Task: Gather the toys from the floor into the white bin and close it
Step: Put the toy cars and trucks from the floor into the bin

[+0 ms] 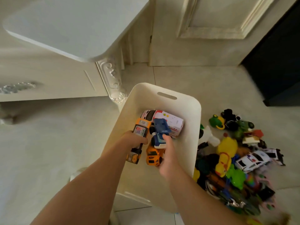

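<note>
The white bin [162,90] stands open on the floor, with a white ambulance toy [172,120] lying at its far end. My left hand [134,140] grips a long orange toy truck [138,140] inside the bin. My right hand [167,158] holds a blue toy truck [159,135] above a yellow toy car [153,157]; its finger presses the blue truck's side. A heap of toys [235,168] lies on the floor to the right of the bin, among them a white police car [251,159] and a yellow duck [226,151].
A white ornate cabinet [48,82] stands at the left, with a white board [73,25], perhaps the bin's lid, above it. A cream door [211,30] is behind the bin. Dark furniture [279,62] fills the right. The floor is pale tile [48,151].
</note>
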Demonstrator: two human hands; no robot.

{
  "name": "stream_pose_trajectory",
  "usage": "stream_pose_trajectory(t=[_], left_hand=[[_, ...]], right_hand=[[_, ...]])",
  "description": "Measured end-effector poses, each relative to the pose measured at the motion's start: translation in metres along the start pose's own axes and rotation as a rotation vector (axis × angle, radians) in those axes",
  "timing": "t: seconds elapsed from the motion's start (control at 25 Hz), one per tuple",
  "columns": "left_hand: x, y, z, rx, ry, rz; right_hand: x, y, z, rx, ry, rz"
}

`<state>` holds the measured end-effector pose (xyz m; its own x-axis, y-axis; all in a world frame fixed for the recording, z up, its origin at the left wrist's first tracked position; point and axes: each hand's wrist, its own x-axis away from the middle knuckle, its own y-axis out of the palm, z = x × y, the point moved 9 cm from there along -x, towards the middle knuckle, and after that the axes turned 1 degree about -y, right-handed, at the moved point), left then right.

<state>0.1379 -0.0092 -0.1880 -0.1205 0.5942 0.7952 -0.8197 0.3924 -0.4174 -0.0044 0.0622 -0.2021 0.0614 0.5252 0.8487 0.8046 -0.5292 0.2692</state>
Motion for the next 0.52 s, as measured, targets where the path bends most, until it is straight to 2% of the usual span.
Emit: stream_pose_trajectory(t=[0.12,0.28,0.44,0.52], left_hand=[[-0.013,-0.004,-0.01,-0.053,-0.015,0.102],[-0.02,-0.003,-0.019,-0.057,0.069,0.206],[-0.019,-0.001,-0.02,-0.07,0.164,0.259],[-0.01,-0.002,-0.015,-0.181,0.215,0.308]], right_hand=[[-0.004,0.014,-0.003,-0.087,-0.021,-0.021],[-0.003,-0.004,0.017,-0.084,0.091,0.194],[-0.012,-0.005,0.019,-0.149,0.064,0.196],[-0.009,-0.014,0.021,-0.202,0.024,0.28]])
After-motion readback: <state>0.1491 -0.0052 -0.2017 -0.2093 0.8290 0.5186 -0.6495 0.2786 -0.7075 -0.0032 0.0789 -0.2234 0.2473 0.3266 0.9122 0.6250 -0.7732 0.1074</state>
